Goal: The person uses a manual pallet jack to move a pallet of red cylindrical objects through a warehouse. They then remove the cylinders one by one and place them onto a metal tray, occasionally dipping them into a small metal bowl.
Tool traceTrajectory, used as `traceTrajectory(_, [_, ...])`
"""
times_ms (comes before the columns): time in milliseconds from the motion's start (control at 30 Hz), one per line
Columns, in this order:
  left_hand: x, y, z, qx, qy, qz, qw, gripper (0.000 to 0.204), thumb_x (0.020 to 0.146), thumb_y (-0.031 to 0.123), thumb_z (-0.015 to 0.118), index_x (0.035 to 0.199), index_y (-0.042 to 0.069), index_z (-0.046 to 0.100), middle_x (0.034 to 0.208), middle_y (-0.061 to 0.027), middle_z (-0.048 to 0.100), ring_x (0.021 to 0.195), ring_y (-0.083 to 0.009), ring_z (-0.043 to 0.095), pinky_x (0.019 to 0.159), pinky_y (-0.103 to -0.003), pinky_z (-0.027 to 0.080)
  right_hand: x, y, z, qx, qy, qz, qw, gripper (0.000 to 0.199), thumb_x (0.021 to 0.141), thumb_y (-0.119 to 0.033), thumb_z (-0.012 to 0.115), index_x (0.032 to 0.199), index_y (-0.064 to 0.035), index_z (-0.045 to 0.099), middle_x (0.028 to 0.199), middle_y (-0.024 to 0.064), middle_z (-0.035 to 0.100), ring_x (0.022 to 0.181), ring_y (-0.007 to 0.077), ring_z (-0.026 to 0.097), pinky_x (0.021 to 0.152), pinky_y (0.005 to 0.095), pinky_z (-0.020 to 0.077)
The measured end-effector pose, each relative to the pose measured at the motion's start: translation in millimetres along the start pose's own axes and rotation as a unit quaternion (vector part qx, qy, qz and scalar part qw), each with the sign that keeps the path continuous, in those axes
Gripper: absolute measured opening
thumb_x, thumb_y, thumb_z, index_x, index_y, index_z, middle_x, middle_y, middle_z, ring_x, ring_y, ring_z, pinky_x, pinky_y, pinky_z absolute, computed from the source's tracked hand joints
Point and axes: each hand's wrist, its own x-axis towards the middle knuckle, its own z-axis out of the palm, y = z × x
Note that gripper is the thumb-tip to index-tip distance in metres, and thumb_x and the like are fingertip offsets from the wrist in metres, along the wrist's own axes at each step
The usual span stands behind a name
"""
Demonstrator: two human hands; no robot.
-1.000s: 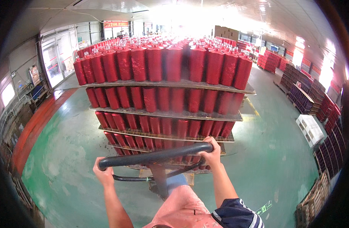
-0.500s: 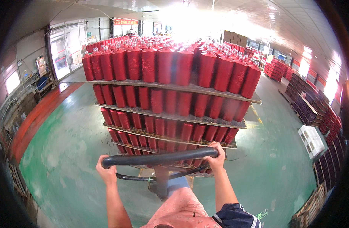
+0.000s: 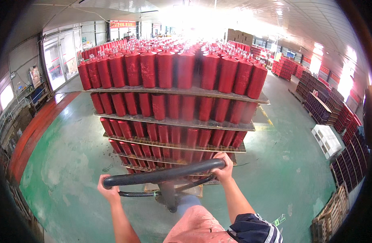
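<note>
Both my hands grip the black padded handle bar of a pallet jack [image 3: 163,174]. My left hand [image 3: 108,189] is closed round its left end, and my right hand [image 3: 224,167] round its right end, a little higher in view. A thinner black loop hangs below the bar, and the shaft drops toward the floor between my hands and the load. Just beyond the handle stands a tall stack of red bottles [image 3: 165,69] with clear tops, upright in several layers. Thin boards [image 3: 186,93] separate the layers. The jack's forks are hidden under the load.
Green floor [image 3: 68,162] surrounds the stack, with a red strip [image 3: 40,133] along the left. On the right are a white box [image 3: 327,141], stacked dark crates [image 3: 352,166] and wooden pallets [image 3: 329,214]. Glass doors [image 3: 60,60] stand at the far left.
The stack and surroundings have shifted a little left in view. The handle's left end sits lower, so the bar tilts more. Both hands keep their grip.
</note>
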Motion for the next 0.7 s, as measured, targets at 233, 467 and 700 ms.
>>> traceTrajectory(233, [-14.7, 5.6, -17.5, 0.028, -0.004, -0.054, 0.998, 0.021, 0.058, 0.001, 0.054, 0.079, 0.003, 0.049, 0.070, -0.0027, 0.048, 0.054, -0.0103, 0.047, 0.046, -0.024, 0.037, -0.7, 5.2, -7.5, -0.003, -0.024, -0.027, 0.999, 0.059, 0.062, -0.039, 0.092, 0.094, -0.0018, 0.060, 0.089, 0.0105, 0.063, 0.078, 0.0206, 0.060, 0.070, 0.0315, 0.0483])
traceTrajectory(467, [-23.8, 10.7, -46.2, 0.046, -0.110, -0.022, 0.993, 0.048, 0.060, 0.023, 0.077, 0.097, 0.004, 0.053, 0.085, -0.0055, 0.051, 0.076, -0.0160, 0.051, 0.070, -0.029, 0.044, -13.6, 3.1, 7.2, -0.077, 0.088, -0.044, 0.992, 0.073, 0.061, -0.065, 0.083, 0.090, -0.0026, 0.059, 0.083, 0.0092, 0.062, 0.077, 0.0223, 0.060, 0.068, 0.0340, 0.0496])
traceTrajectory(700, [57.1, 31.2, -126.6, -0.080, -0.367, 0.009, 0.927, 0.069, 0.084, 0.047, 0.070, 0.130, -0.001, 0.050, 0.124, -0.0144, 0.058, 0.110, -0.0240, 0.058, 0.095, -0.037, 0.045, -86.9, -5.9, 19.9, -0.184, 0.368, 0.026, 0.911, 0.060, 0.093, -0.057, 0.055, 0.126, -0.0076, 0.053, 0.121, 0.0077, 0.057, 0.108, 0.0196, 0.055, 0.091, 0.0356, 0.0440])
